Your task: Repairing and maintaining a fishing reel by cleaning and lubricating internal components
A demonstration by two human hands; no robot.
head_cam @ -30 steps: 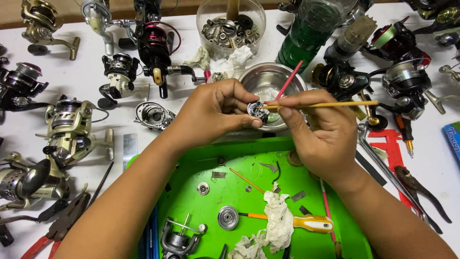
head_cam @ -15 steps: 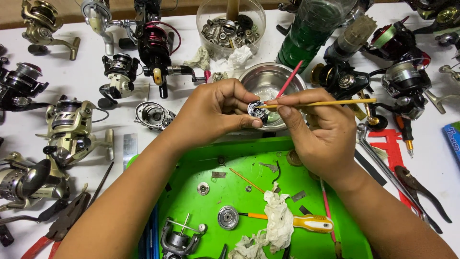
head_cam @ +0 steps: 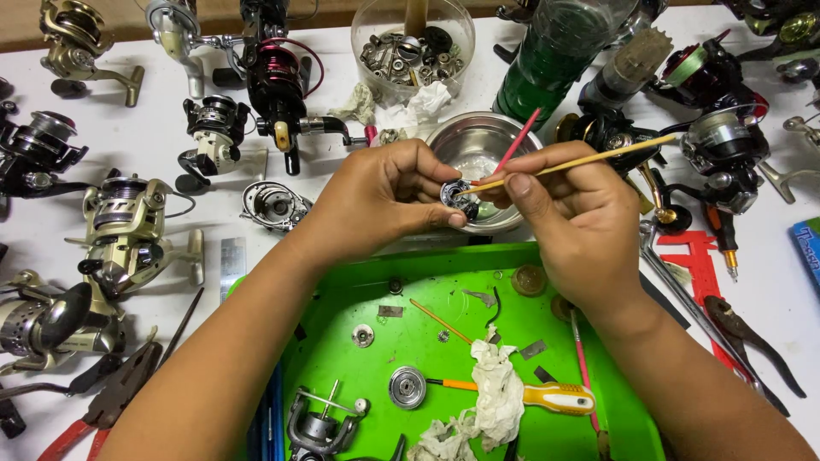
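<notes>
My left hand (head_cam: 384,198) pinches a small round metal reel part (head_cam: 457,193) between thumb and fingers, held above the far edge of a green tray (head_cam: 342,376). My right hand (head_cam: 574,224) grips a thin yellow-handled brush (head_cam: 581,159) whose tip touches that part. The two hands meet just in front of a steel bowl (head_cam: 471,145), from which a pink stick (head_cam: 518,142) leans out.
In the tray lie a yellow-handled screwdriver (head_cam: 547,396), a crumpled white rag (head_cam: 495,394), a gear (head_cam: 407,386) and a reel frame (head_cam: 320,423). Several fishing reels (head_cam: 128,224) surround the tray. A clear tub of small parts (head_cam: 412,44), a green bottle (head_cam: 555,60) and pliers (head_cam: 753,343) stand nearby.
</notes>
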